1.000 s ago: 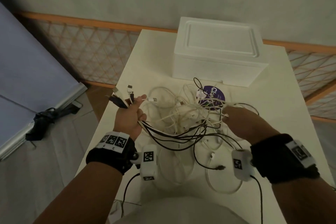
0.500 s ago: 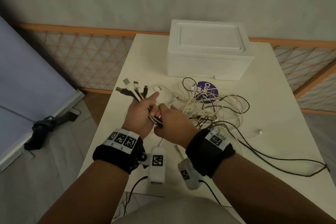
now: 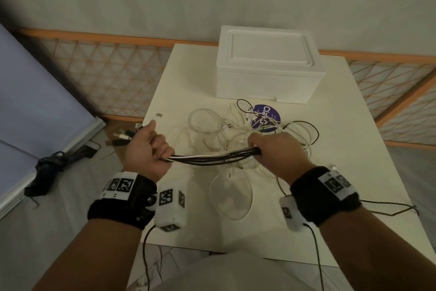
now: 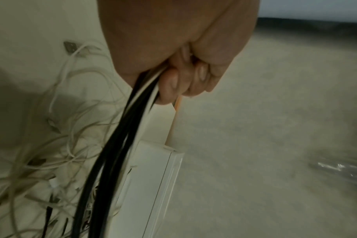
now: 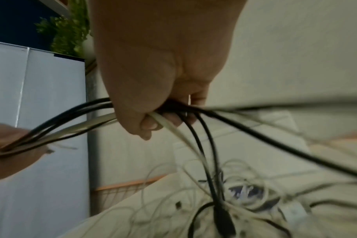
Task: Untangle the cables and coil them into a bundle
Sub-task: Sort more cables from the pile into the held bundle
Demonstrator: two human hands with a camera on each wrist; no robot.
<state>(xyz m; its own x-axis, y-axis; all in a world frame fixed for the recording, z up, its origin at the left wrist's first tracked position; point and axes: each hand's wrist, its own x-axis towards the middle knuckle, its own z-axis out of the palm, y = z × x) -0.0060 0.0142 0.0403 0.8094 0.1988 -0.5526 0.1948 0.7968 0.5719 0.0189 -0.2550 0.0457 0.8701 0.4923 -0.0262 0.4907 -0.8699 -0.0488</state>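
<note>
A bunch of black and white cables (image 3: 212, 157) stretches between my two hands above the white table (image 3: 354, 139). My left hand (image 3: 147, 151) grips one end in a fist, and several plug ends (image 3: 122, 136) stick out past it to the left. My right hand (image 3: 276, 151) is closed round the same bunch further along. In the left wrist view the curled fingers (image 4: 173, 80) clamp the cables (image 4: 116, 145). The right wrist view shows the cables (image 5: 204, 136) fanning down from my right hand (image 5: 153, 122) into the tangled heap (image 3: 247, 130) on the table.
A white foam box (image 3: 269, 66) stands at the table's back. A purple round sticker (image 3: 267, 114) lies under the tangle. One black cable (image 3: 389, 210) trails to the right edge. A lattice fence (image 3: 106, 78) and a blue panel (image 3: 35, 102) are on the left.
The hands, close together half a second ago, have drawn apart. My right hand has slid rightwards along the cables, pulling the bunch out between the two fists.
</note>
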